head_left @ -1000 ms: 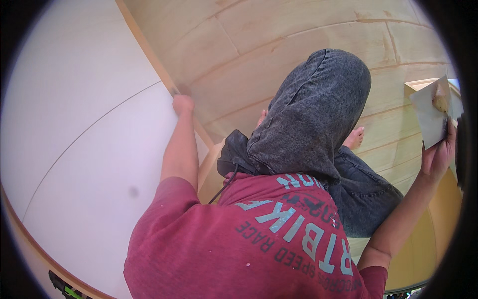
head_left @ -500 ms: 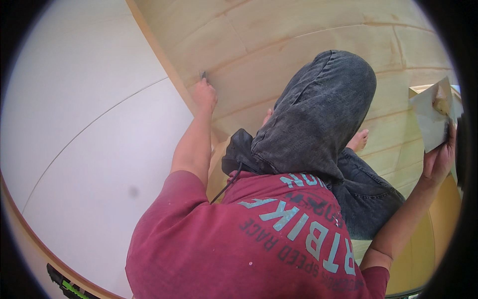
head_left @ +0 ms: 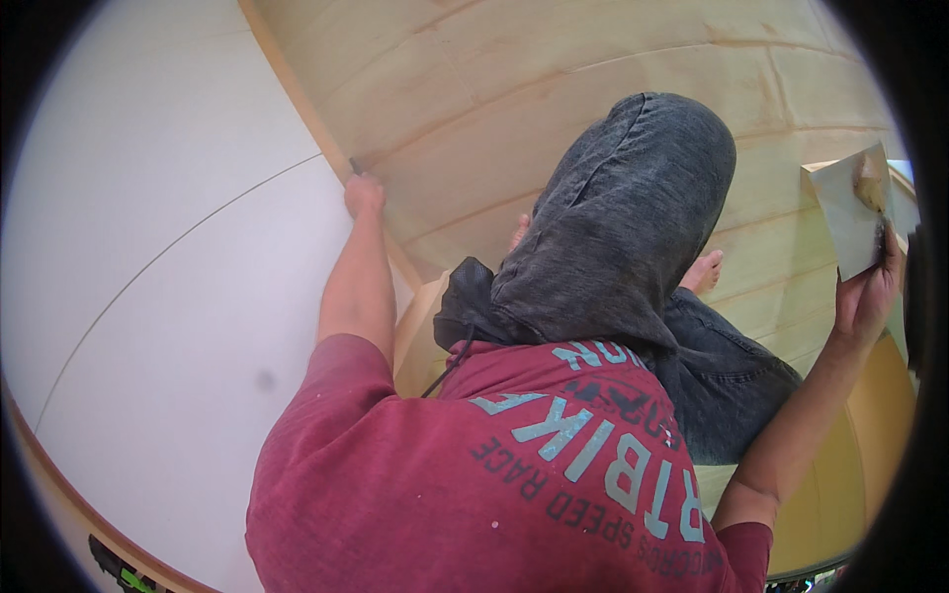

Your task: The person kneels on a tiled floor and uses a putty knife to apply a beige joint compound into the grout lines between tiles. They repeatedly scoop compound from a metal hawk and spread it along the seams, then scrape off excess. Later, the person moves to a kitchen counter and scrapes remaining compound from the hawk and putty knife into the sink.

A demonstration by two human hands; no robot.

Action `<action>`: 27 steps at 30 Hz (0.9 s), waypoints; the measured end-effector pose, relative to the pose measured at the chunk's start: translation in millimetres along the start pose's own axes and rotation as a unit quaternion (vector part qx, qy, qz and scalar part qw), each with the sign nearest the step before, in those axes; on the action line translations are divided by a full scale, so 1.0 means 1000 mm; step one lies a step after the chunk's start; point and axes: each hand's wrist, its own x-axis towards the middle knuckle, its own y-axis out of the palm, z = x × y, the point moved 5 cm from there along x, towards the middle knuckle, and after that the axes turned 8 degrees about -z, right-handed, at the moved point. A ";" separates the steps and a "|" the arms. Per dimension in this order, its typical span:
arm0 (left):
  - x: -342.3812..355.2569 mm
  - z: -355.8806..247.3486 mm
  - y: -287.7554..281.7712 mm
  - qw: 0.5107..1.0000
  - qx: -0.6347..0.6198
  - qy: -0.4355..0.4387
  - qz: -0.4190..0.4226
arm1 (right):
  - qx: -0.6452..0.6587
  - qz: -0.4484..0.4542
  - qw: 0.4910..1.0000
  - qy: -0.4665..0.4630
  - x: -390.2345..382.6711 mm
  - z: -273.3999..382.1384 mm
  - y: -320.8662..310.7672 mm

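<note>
My left hand [head_left: 365, 195] grips a small dark tool [head_left: 356, 168], perhaps a scraper, against the pale wooden edge strip [head_left: 297, 99] that borders a white panel [head_left: 168, 326]. Most of the tool is hidden by my fingers. At the far right my right hand [head_left: 862, 301] holds up a thin flat metal sheet [head_left: 848, 232], with a lump of beige paste [head_left: 870, 186] on it.
A light wooden surface [head_left: 494, 119] with tan seam lines spans the top and right. My dark-trousered raised knee [head_left: 643, 198] and bare foot [head_left: 702, 272] are in the middle. A wooden ledge [head_left: 820, 173] lies behind the sheet; dark and green items [head_left: 129, 568] show at the lower left.
Half a second ago my left hand had moved rightward onto the seamed wooden surface; it is now back at the edge strip, slightly left. My right hand stays raised with the sheet.
</note>
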 end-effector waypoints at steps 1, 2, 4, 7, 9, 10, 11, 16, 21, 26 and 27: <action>-0.004 -0.007 -0.005 0.999 -0.001 0.030 -0.013 | 0.010 0.021 1.000 0.005 0.002 0.000 0.002; -0.009 -0.016 -0.011 0.998 0.002 0.060 -0.021 | 0.042 0.075 0.996 0.020 0.001 0.000 0.006; -0.029 -0.037 -0.023 0.992 -0.012 0.120 -0.036 | 0.059 0.102 0.993 0.027 0.001 0.000 0.010; -0.071 -0.081 -0.032 0.975 -0.066 0.204 -0.061 | 0.028 0.021 0.999 0.000 0.003 0.001 0.003; -0.098 -0.105 -0.034 0.970 -0.075 0.225 -0.048 | 0.048 0.032 0.998 0.006 0.000 0.001 0.005; -0.109 -0.116 -0.032 0.971 -0.068 0.226 -0.026 | 0.033 0.000 0.999 0.001 -0.001 0.000 0.001; -0.120 -0.122 -0.033 0.970 -0.068 0.234 -0.018 | 0.042 0.037 0.998 0.006 -0.002 0.000 0.005; -0.127 -0.085 -0.039 0.987 -0.122 0.103 -0.032 | 0.031 0.048 0.998 -0.030 -0.009 0.002 0.005; -0.082 -0.005 -0.018 1.000 0.013 0.000 -0.021 | 0.029 0.031 0.999 -0.015 -0.008 0.002 0.010; -0.064 0.021 0.008 0.999 0.014 -0.028 0.011 | 0.024 0.024 0.999 -0.001 -0.002 0.001 0.005; -0.069 0.017 0.009 1.000 0.020 -0.006 0.013 | 0.025 0.036 0.999 0.000 -0.002 0.000 0.003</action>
